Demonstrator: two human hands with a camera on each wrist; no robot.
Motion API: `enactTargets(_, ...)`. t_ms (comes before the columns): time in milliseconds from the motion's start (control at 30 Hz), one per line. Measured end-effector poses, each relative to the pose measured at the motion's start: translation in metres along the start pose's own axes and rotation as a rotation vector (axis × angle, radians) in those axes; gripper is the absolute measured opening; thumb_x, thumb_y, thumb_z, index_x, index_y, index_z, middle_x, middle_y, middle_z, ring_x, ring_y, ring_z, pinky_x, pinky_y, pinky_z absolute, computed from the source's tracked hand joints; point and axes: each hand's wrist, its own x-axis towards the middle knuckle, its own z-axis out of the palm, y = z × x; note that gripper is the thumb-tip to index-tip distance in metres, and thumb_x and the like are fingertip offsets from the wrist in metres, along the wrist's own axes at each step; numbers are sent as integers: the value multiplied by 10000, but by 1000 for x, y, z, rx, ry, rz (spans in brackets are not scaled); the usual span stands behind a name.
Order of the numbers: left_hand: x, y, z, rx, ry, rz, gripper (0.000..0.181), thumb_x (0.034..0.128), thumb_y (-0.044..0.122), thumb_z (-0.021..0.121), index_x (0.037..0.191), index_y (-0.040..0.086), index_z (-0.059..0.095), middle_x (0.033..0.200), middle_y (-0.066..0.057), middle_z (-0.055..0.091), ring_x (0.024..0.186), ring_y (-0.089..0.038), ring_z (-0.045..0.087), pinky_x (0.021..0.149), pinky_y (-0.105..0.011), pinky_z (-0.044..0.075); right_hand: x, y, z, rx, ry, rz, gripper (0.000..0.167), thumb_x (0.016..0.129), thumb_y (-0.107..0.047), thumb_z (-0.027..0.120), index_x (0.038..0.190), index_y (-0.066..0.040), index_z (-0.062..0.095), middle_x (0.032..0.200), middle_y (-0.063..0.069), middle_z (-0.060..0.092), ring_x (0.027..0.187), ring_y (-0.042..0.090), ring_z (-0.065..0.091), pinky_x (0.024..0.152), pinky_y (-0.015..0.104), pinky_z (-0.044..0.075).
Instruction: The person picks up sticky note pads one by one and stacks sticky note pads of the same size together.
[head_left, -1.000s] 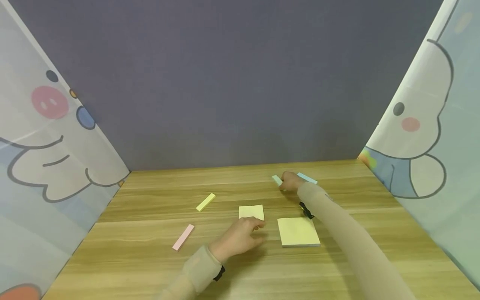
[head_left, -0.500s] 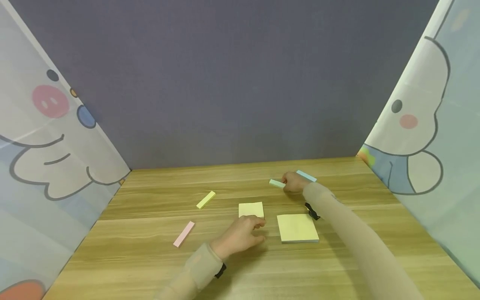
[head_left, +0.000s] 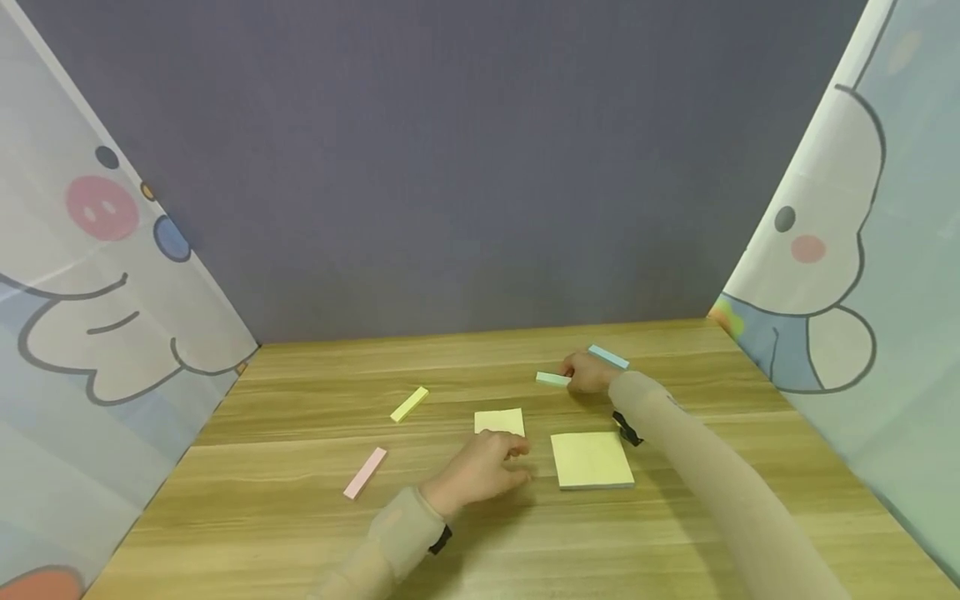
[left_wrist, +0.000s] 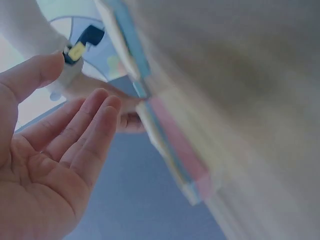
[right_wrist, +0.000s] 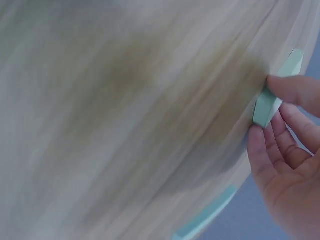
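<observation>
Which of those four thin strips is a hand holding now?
The pale green strip, pinched by the right hand; the pink strip, yellow strip and blue strip lie untouched on the table.

Grey wall (head_left: 450, 167) behind wooden table (head_left: 585, 542)

Wrist views hazy, tabletop (right_wrist: 115, 120) seemingly unfocused.

A slim, straight, pale green strip (head_left: 552, 378) lies nearly crosswise toward the far side of the wooden table (head_left: 247, 467), its right part pinched in the right hand (head_left: 591, 373).
</observation>
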Motion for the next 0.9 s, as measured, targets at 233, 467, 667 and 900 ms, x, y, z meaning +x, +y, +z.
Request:
enactTargets(233, 48, -10, -45, 79, -69, -52, 424, 838, 194, 662, 1210, 14, 567, 1179, -105, 617, 1044, -235, 597, 883, -313, 499, 0, 9, -4, -20, 0, -19, 383, 727, 26, 646, 1106, 46, 596, 1034, 176, 621, 975, 305, 578, 837, 391, 498)
enactTargets(467, 116, -7, -71, 249, -284, -145, 353, 853, 157, 637, 1192, 78, 580, 1186, -39, 597, 1068, -194, 548, 887, -320, 473, 1, 15, -1, -10, 7, -43, 298, 709, 28, 652, 1007, 12, 642, 952, 112, 648, 876, 221, 593, 783, 344, 510)
enactTargets(667, 150, -10, -48, 316, -308, -241, 339, 808, 133, 680, 1132, 177, 590, 1051, 46, 604, 856, -138, 539, 717, -278, 485, -2, 17, 2, 17, -10, -28, 309, 671, 67, 641, 969, -14, 660, 904, 67, 647, 808, 177, 581, 726, 315, 507)
enactTargets(900, 176, -25, -23, 235, -297, -368, 236, 737, 94, 744, 875, 165, 568, 852, 40, 570, 722, -147, 501, 600, -274, 469, 5, 9, -3, 6, -12, -32, 310, 672, 58, 638, 970, -25, 656, 911, 54, 634, 797, 165, 565, 719, 298, 499)
